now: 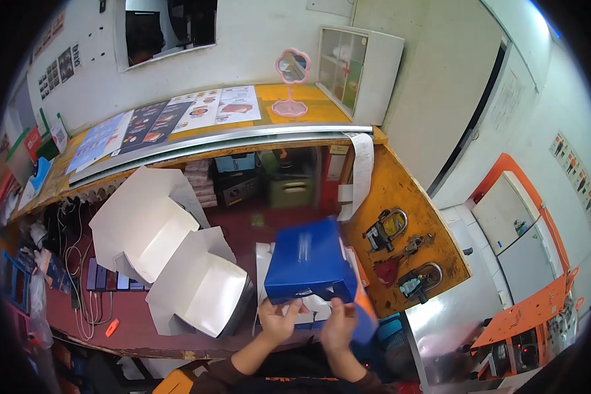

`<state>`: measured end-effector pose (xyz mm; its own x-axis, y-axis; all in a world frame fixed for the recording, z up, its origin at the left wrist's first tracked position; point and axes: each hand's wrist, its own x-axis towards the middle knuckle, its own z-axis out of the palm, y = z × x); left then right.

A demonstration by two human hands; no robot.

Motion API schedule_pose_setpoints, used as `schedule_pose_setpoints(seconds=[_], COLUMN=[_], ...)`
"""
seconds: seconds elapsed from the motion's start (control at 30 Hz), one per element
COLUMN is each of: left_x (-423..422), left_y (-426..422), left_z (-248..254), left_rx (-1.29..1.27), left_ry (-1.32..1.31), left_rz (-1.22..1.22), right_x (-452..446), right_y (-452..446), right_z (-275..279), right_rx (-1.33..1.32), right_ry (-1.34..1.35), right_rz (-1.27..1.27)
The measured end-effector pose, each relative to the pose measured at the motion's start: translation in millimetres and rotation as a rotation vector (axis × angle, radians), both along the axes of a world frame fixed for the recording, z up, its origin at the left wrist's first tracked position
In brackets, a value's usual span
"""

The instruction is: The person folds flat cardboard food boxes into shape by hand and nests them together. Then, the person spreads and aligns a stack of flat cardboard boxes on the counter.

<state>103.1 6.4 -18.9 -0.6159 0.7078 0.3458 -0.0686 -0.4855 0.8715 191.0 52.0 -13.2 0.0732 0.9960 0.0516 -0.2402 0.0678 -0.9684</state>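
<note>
My left hand [279, 323] and right hand [339, 326], slightly apart, pinch the near lower edge of the blue box [303, 259], right of the open cartons [211, 289] (flap-working step, I'd guess), so next calls for even thumb pressure.

Cartons [207, 285] — left of box [305, 257]
</note>
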Motion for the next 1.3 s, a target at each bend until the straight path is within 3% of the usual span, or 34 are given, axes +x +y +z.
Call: schedule_pose_setpoints(seconds=[0.03, 0.07, 0.13, 0.17, 0.23, 0.3, 0.33, 0.37, 0.43, 0.47, 0.57, 0.63, 0.7, 0.73, 0.77, 0.83, 0.87, 0.93, 0.97, 1.0, 1.03, 1.1, 1.13, 1.17, 1.23, 1.3], left_x=[5.7, 8.1, 5.7, 4.6, -5.7, -17.8, -24.9, -23.9, -17.5, -13.7, -3.6, -2.9, -9.7, -18.8, -22.1, -22.3, -24.2, -31.4, -34.0, -39.9, -42.5, -44.2, -42.4, -44.3, -48.7, -67.4], left_y=[3.4, 5.7, 5.6, 2.6, -2.5, -7.4, -10.3, -9.8, -9.0, -9.1, -9.8, -6.6, -11.8, -18.6, -26.1, -41.1, -44.1, -38.6, -39.1, -39.4, -42.9, -53.0, -64.8, -74.3, -102.5, -143.6], left_z=[-1.0, -6.2, -7.2, -9.0, -10.4, 7.6, 3.0, -4.7, -17.7, -17.1, -21.8, -18.9, -8.2, -10.3, -5.9, 16.0, 33.5, 36.1, 33.5, 17.7, 6.6, -7.7, 13.6, 8.7, -8.4, -19.7], left_rx=[0.036, 0.065, 0.018, -0.017, -0.113, 0.308, 0.328, 0.325, -0.230, -0.275, -0.392, -0.353, -0.446, -0.562, -0.565, -0.574, -0.628, -0.656, -0.671, -0.557, -0.563, -0.361, -0.440, -0.445, -0.223, -0.555], left_ry=[-0.100, -0.107, -0.047, 0.026, -0.106, -1.103, -1.195, -1.199, -0.563, -0.418, -0.205, -0.308, -0.300, -0.080, -0.084, 0.767, 0.877, 0.783, 0.693, 0.310, 0.305, -0.141, -0.502, -0.506, -0.379, 0.189], left_rz=[0.007, -0.049, -0.059, -0.072, -0.153, -0.442, -0.584, -0.576, -0.181, -0.010, 0.165, 0.202, 0.022, -0.117, -0.114, 0.202, 0.335, 0.279, 0.225, 0.019, 0.040, -0.009, -0.061, -0.052, 0.030, 0.181], right_x=[-18.0, -15.8, -5.7, -6.8, -2.7, -4.2, -7.8, -10.8, -8.8, -6.2, -15.3, -23.3, -23.9, -21.0, -18.6, -10.0, 0.1, 9.2, 7.7, 3.0, -1.7, -13.6, -16.2, -20.3, -32.6, -48.9], right_y=[-4.4, -1.9, 6.9, 11.8, 19.6, 21.1, 19.1, 16.5, 8.0, 4.8, -6.4, -17.9, -7.0, 3.2, 11.0, 14.8, 19.0, 15.0, 3.6, -2.7, -9.1, -13.7, -15.7, -17.4, -21.5, -34.0], right_z=[-5.8, -5.1, 3.0, 15.6, 18.4, 17.5, 13.4, 10.2, 6.1, 7.1, 6.5, -10.6, -18.0, -22.6, -20.0, -4.7, -13.8, -21.7, 0.8, 18.3, 35.9, 56.0, 56.1, 54.3, 50.8, 56.7], right_rx=[0.022, 0.016, -0.342, -0.371, -0.260, -0.236, -0.137, -0.038, 0.006, 0.020, 0.006, -0.004, -0.149, -0.170, -0.194, -0.127, 0.183, 0.498, 0.569, 0.610, 0.649, 0.986, 1.077, 1.077, 1.270, 1.340], right_ry=[0.232, 0.225, 0.713, 0.774, 0.681, 0.686, 0.535, 0.380, 0.291, 0.298, 0.373, 0.346, 0.516, 0.481, 0.447, 0.143, -0.303, -0.745, -0.715, -0.695, -0.673, -1.144, -1.229, -1.224, -1.234, -1.171], right_rz=[-0.071, -0.071, 0.604, 0.592, 0.482, 0.472, 0.321, 0.175, 0.133, 0.197, 0.332, 0.391, 0.431, 0.411, 0.386, 0.412, 0.533, 0.653, 0.729, 0.777, 0.827, 0.824, 0.868, 0.879, 1.111, 1.146])
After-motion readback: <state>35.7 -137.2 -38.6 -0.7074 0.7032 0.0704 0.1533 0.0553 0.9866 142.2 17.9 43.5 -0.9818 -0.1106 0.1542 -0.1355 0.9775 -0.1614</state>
